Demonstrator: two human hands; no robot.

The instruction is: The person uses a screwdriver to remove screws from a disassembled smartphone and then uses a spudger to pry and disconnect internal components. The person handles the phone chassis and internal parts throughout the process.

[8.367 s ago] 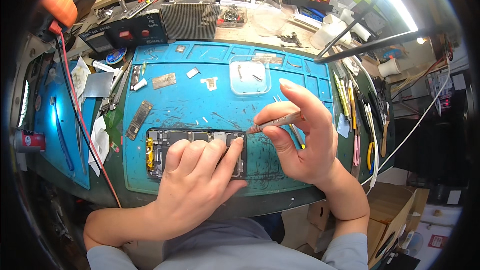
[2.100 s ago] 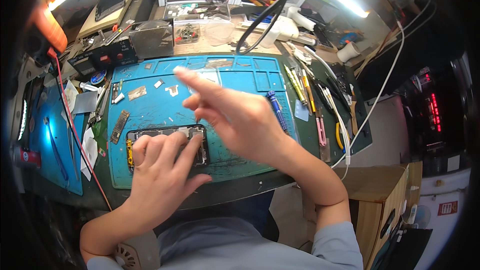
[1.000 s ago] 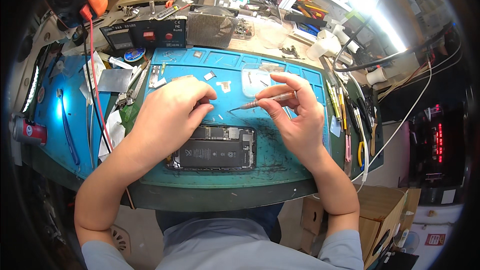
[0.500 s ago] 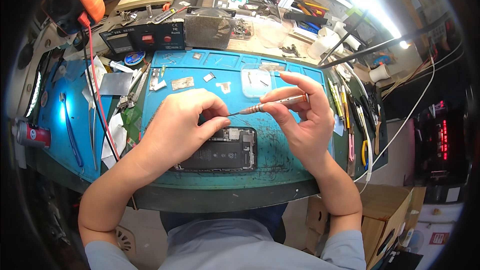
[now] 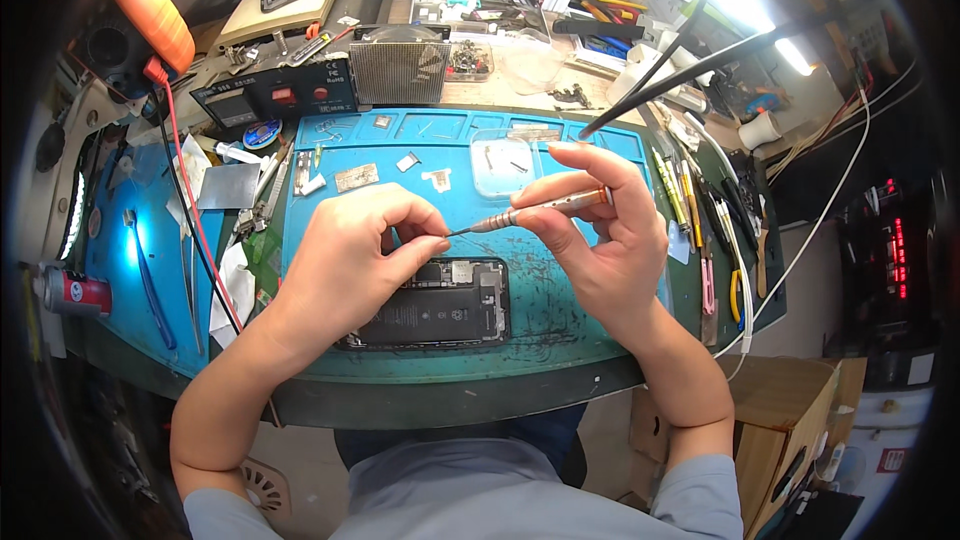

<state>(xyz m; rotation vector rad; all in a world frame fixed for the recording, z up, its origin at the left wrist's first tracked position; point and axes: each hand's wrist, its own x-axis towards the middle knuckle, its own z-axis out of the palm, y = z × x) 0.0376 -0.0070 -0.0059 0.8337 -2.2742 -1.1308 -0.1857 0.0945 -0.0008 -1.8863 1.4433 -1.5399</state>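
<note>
My right hand grips a slim precision screwdriver by its metal handle, its shaft pointing left. At the driver's tip, my left hand has thumb and forefinger pinched together; whatever lies between them is too small to make out. Both hands are raised over an opened smartphone, which lies on its back on the blue work mat. Its black battery and inner parts show, and my left hand covers its left end. Beyond the hands, a clear plastic tray holds tiny parts.
Small metal pieces lie on the mat's far side. To the right are tweezers, pliers and other tools. A lit blue brush, red and black cables and a can are at the left. A black rod slants overhead.
The whole view has shifted slightly. My left pinch stays at the screwdriver's tip, and the screwdriver tilts a little differently in my right hand. The phone has not moved on the mat.
</note>
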